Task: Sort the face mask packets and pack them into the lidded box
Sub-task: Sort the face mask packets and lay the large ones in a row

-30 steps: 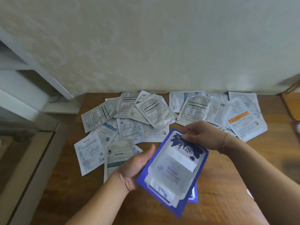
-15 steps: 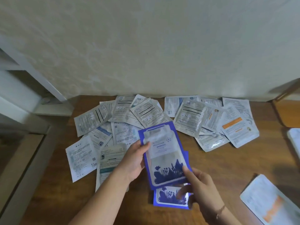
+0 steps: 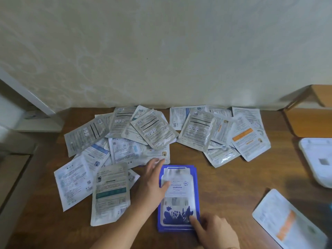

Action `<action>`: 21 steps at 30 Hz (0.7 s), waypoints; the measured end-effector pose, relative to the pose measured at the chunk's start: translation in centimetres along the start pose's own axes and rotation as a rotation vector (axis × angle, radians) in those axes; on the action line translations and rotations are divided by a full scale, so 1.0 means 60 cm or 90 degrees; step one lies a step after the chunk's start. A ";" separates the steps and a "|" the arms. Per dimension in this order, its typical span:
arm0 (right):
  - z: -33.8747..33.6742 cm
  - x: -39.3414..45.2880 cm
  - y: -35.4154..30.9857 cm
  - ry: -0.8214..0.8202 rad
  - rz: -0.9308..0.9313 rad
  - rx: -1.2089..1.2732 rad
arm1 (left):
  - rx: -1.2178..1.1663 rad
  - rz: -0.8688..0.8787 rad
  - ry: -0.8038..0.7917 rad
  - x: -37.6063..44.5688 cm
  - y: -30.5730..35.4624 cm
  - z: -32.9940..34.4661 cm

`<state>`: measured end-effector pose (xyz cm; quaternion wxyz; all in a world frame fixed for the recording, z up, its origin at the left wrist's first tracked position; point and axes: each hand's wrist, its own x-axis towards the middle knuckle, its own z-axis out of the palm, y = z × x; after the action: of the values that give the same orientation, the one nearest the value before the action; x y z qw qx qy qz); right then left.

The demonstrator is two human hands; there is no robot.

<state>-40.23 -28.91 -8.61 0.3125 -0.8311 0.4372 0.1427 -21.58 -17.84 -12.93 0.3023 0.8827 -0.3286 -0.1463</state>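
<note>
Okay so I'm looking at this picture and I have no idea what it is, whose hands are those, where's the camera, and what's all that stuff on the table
There is no machine here. The picture comes from a wide-angle camera worn on a person's head, looking forward and down, so the two hands are that person's own.

The left hand lies flat, thumb on a blue face mask packet. The right hand touches that packet's lower corner with a fingertip. The packet tops a small blue stack on the wooden table. Neither hand has a grip on anything.

Behind lies a spread of pale, unsorted packets. An orange-striped packet lies at the right, and a white tray-like thing, perhaps the box or its lid, is at the right edge.
</note>
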 end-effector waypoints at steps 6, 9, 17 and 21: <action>0.035 0.016 0.027 0.141 -0.257 -0.143 | 0.252 0.208 -0.175 0.002 0.008 0.007; 0.062 0.031 0.046 0.091 -0.305 -0.210 | 0.296 0.177 -0.247 -0.003 0.005 0.018; 0.070 0.028 0.045 0.186 -0.264 0.086 | 0.015 0.006 -0.102 -0.045 0.007 0.030; 0.046 0.045 0.000 0.146 -0.031 0.346 | -0.358 -0.303 -0.101 -0.077 0.051 0.003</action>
<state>-38.58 -28.82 -12.10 0.4753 -0.7380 0.4719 -0.0820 -26.59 -16.67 -10.85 0.4642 0.8028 -0.0835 -0.3648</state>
